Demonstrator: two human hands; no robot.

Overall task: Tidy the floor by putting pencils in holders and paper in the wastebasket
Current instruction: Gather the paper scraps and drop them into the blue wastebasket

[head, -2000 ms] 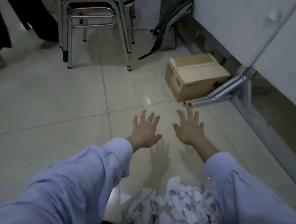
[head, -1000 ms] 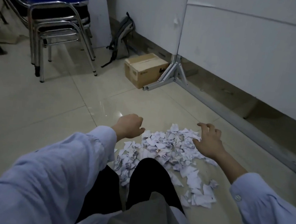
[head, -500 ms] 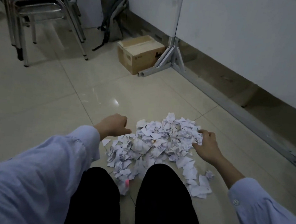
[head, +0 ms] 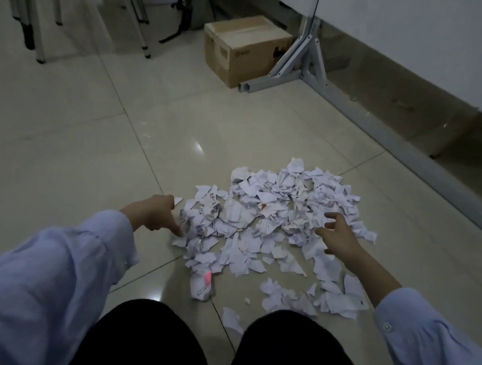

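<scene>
Clearly gathering is in hand: paper scraps point(head: 275, 215) lie heaped on the floor point(head: 89, 153) between the two grips. The left hand point(head: 154, 213) curls at the heap's edge, whether pinching I cannot tell; the right hand point(head: 342, 236) lies fingers spread, holding nothing. Next likely calls for scooping inward.

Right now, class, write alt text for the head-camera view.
A person's left hand and right hand reach into a heap of torn white paper scraps on a pale tiled floor; a brown cardboard box stands beyond.
</scene>
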